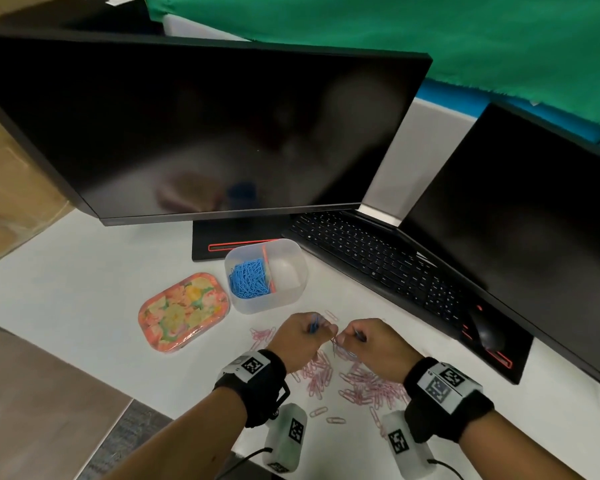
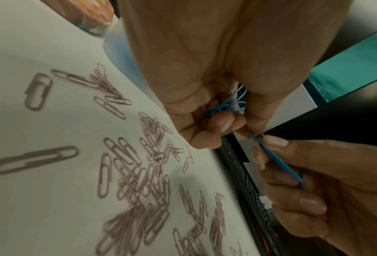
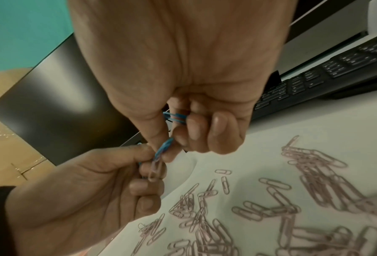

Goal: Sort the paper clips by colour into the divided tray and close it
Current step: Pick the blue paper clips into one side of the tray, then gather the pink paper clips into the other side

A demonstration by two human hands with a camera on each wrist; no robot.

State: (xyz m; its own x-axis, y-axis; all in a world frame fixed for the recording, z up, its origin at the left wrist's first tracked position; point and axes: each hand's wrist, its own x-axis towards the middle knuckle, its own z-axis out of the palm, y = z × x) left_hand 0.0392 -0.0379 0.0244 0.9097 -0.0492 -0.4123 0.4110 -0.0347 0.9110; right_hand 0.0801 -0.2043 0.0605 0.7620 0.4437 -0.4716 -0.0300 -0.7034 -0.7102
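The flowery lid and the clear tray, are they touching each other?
Cannot tell. In the head view the flowery lid lies right beside the clear tray, so close that no clear gap or contact shows between their edges.

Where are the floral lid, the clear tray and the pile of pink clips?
floral lid point(image 1: 184, 312): head view, middle of its patterned top.
clear tray point(image 1: 288, 268): head view, floor of its right compartment.
pink clips point(image 1: 368, 388): head view, middle of the heap.
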